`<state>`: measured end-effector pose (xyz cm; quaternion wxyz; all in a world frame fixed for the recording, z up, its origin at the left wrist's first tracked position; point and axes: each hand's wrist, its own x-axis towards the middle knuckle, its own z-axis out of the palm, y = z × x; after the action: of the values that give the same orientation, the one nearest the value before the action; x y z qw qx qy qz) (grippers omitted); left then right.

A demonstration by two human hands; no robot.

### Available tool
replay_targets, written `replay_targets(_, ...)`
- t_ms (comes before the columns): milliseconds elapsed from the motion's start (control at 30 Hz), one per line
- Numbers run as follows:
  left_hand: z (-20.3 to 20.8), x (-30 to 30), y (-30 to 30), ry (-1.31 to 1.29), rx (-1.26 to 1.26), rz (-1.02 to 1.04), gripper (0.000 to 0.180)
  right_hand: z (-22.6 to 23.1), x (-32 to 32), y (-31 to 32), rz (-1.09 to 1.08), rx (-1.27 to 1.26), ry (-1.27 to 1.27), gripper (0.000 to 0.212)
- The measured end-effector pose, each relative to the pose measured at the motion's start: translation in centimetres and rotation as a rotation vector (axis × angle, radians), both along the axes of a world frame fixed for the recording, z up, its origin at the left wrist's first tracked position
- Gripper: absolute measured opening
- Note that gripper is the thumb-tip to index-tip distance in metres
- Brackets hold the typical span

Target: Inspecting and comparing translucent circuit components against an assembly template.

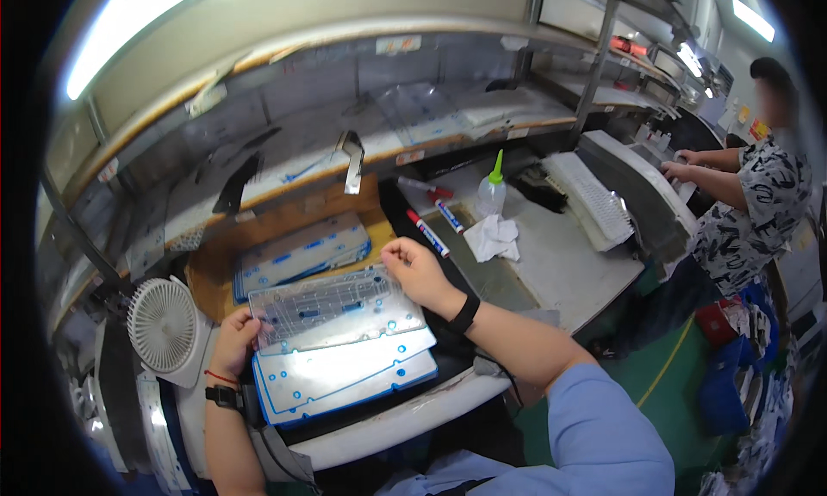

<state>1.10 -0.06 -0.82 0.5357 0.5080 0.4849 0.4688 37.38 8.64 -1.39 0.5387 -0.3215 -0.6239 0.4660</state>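
Between my two hands a clear, thin panel [323,315] with fine lines and holes is tilted above a stack. My left hand [233,343] pinches its left edge, thumb and fingers closed. My right hand [420,276] grips the upper right corner, fingers bent together. Under the panel lie flat silvery plates [345,377] with blue edges and blue-ringed holes, fanned out toward me. Just beyond, an open cardboard box [211,268] holds several similar blue-edged plates [301,251].
A white fan [164,324] stands left of the box. Markers [428,233], a green-tipped squeeze bottle [492,190] and a crumpled white cloth [495,238] lie to the right. A long shelf [319,169] spans the back. Another person [749,182] works at far right.
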Motion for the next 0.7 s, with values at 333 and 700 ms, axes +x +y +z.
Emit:
replay_targets(333, -0.8, -1.2, 0.5, -0.108, 0.088, 0.085, 0.014, -0.8, -0.1, 0.3, 0.149, -0.152, 0.07, 0.022)
replay_targets(700, -1.2, -1.7, -0.1, -0.145, 0.027, 0.103, 0.016, -0.9, 0.4, 0.4, 0.127, -0.15, 0.007, 0.022)
